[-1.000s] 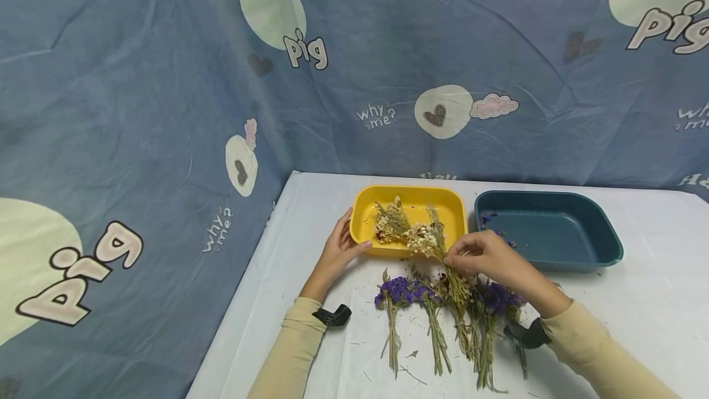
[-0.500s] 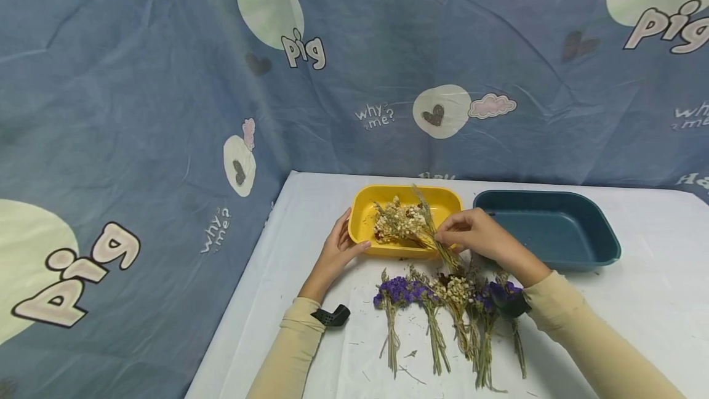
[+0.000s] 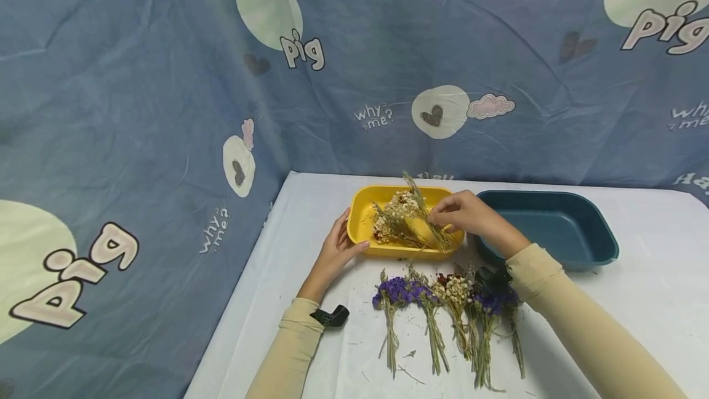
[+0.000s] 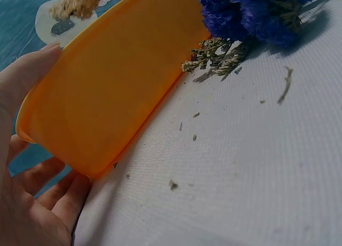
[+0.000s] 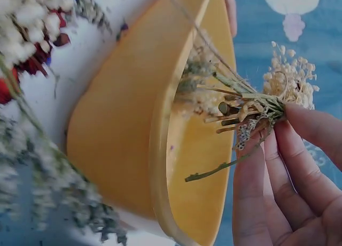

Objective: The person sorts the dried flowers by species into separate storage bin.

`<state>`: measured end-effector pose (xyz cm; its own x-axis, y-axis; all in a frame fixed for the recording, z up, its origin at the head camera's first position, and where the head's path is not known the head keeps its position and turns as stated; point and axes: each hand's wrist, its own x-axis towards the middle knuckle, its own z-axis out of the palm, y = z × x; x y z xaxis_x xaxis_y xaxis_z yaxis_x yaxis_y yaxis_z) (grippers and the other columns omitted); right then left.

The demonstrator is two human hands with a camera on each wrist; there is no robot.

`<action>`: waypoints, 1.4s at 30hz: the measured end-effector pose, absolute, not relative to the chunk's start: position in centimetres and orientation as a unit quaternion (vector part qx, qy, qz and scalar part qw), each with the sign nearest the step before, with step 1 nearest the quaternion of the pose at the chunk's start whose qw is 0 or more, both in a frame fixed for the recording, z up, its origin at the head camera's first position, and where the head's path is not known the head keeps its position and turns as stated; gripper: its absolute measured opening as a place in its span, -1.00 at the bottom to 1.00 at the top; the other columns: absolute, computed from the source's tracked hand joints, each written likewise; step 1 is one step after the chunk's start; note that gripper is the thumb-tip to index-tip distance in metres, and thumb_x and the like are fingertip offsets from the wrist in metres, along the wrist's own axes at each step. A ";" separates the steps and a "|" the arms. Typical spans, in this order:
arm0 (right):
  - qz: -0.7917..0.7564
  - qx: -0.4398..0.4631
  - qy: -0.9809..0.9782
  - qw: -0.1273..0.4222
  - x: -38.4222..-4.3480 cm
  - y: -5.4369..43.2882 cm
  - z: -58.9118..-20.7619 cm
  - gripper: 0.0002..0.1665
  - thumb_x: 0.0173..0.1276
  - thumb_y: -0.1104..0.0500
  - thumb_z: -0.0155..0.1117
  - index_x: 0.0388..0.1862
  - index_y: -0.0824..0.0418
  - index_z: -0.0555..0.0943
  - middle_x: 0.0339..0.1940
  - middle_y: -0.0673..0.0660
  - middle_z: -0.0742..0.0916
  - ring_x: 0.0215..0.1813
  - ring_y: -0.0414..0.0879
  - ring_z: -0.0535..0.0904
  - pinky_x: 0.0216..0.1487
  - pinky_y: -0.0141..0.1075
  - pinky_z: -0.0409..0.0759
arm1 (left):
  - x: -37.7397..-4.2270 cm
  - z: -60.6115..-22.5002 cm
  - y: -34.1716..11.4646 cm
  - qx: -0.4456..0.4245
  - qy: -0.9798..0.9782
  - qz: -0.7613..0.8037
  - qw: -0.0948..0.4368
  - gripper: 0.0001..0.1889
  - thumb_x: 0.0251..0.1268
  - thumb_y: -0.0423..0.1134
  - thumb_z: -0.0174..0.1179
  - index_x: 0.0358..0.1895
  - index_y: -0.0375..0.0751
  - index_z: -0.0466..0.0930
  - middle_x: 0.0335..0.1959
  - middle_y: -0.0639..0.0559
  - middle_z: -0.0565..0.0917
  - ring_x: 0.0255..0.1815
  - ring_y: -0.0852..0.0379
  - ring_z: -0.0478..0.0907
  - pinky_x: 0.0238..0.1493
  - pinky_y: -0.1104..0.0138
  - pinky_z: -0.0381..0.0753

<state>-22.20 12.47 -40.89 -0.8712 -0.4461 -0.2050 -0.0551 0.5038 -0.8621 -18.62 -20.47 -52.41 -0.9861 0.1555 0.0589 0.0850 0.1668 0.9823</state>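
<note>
My left hand (image 3: 336, 246) grips the left end of a yellow plastic tub (image 3: 404, 252), its thumb over the rim. In the left wrist view its other fingers (image 4: 69, 200) curve round the tub's lower corner. My right hand (image 3: 464, 212) pinches the stems of a dried flower bunch (image 5: 291, 77) between thumb and fingertips, over the tub's right part. Small cream blossoms and a long grassy sprig show on this bunch. Another dried bunch (image 3: 383, 229) with pale blossoms lies inside the tub, partly overlapped by the held one.
In front of the tub lie several dried bunches, among them a purple one (image 3: 394, 290) and a cream one (image 3: 455, 291). A dark teal tub (image 3: 565, 226) stands right of the yellow one, behind my right forearm. Plant crumbs dot the white tabletop (image 3: 338, 362). Patterned blue cloth (image 3: 354, 153) hangs behind.
My right hand has carried the pinched bunch up from the tub's front edge, away from the row, so its stems are now over the tub. The left hand keeps its grip.
</note>
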 end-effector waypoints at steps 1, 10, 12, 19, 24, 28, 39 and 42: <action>-0.474 -0.146 0.842 0.210 -22.5 12.4 -41.1 -0.68 0.52 0.06 0.32 0.02 0.27 0.76 0.06 0.24 0.80 -0.01 -0.02 0.75 0.06 -0.07 0.80 | -18.6 -52.5 -20.5 0.078 0.763 0.641 0.028 0.01 0.32 -0.21 0.44 0.69 0.17 -0.04 0.63 -0.05 0.26 0.64 -0.05 0.26 0.62 0.15 0.32; -0.469 -0.151 0.841 0.223 -24.4 11.9 -41.6 -0.68 0.53 0.10 0.30 0.03 0.31 0.75 0.11 0.29 0.78 0.11 0.11 0.71 0.14 -0.01 0.78 | -18.5 -52.4 -20.5 0.075 0.762 0.643 0.030 0.00 0.31 -0.21 0.44 0.68 0.22 -0.02 0.62 -0.03 0.28 0.63 -0.03 0.26 0.62 0.18 0.32; -0.470 -0.149 0.841 0.223 -24.7 11.9 -41.7 -0.69 0.52 0.11 0.30 0.02 0.33 0.75 0.09 0.29 0.78 0.09 0.10 0.71 0.13 -0.02 0.78 | -18.5 -52.4 -20.6 0.076 0.761 0.643 0.031 0.00 0.32 -0.22 0.43 0.69 0.21 -0.03 0.61 -0.03 0.29 0.63 -0.04 0.27 0.62 0.17 0.32; -0.459 -0.143 0.850 0.217 -25.4 11.7 -42.5 -0.74 0.49 0.16 0.33 -0.05 0.35 0.78 -0.08 0.23 0.82 -0.17 -0.09 0.73 -0.01 -0.15 0.80 | -18.5 -52.3 -20.5 0.078 0.761 0.643 0.028 0.00 0.32 -0.24 0.43 0.69 0.20 -0.03 0.60 -0.05 0.31 0.61 -0.05 0.30 0.61 0.16 0.34; -0.439 -0.168 0.858 0.208 -25.8 11.0 -43.2 -0.77 0.49 0.20 0.33 -0.10 0.35 0.80 -0.12 0.25 0.82 -0.26 -0.14 0.70 -0.12 -0.24 0.78 | -18.5 -52.3 -20.6 0.074 0.763 0.641 0.028 0.00 0.32 -0.23 0.43 0.68 0.22 -0.02 0.60 -0.03 0.30 0.62 -0.04 0.29 0.61 0.18 0.34; -0.418 -0.176 0.867 0.208 -26.0 10.3 -43.5 -0.78 0.46 0.21 0.36 -0.13 0.36 0.80 -0.14 0.28 0.82 -0.26 -0.08 0.74 -0.11 -0.20 0.81 | -18.4 -52.4 -20.7 0.073 0.764 0.641 0.029 -0.01 0.32 -0.23 0.43 0.68 0.24 -0.02 0.60 -0.03 0.30 0.62 -0.03 0.29 0.61 0.18 0.34; -0.407 -0.198 0.864 0.218 -26.2 8.9 -44.4 -0.83 0.44 0.30 0.34 -0.18 0.41 0.79 -0.17 0.31 0.83 -0.17 0.05 0.80 -0.02 -0.10 0.83 | -18.5 -52.4 -20.5 0.079 0.764 0.640 0.029 0.00 0.33 -0.23 0.42 0.69 0.18 -0.04 0.62 -0.05 0.28 0.63 -0.05 0.27 0.61 0.16 0.34; -0.397 -0.198 0.871 0.213 -26.1 8.7 -44.4 -0.84 0.44 0.31 0.33 -0.21 0.40 0.79 -0.21 0.28 0.83 -0.22 0.00 0.78 -0.05 -0.13 0.83 | -18.5 -52.4 -20.5 0.079 0.764 0.639 0.028 -0.01 0.33 -0.23 0.42 0.69 0.19 -0.04 0.61 -0.04 0.29 0.62 -0.04 0.29 0.60 0.19 0.36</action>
<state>-26.05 8.70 -44.41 -0.8307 -0.5141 -0.2135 -0.1760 0.6064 -0.7755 -18.50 -20.47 -52.39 -0.9858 0.1568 0.0594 0.0862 0.1700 0.9817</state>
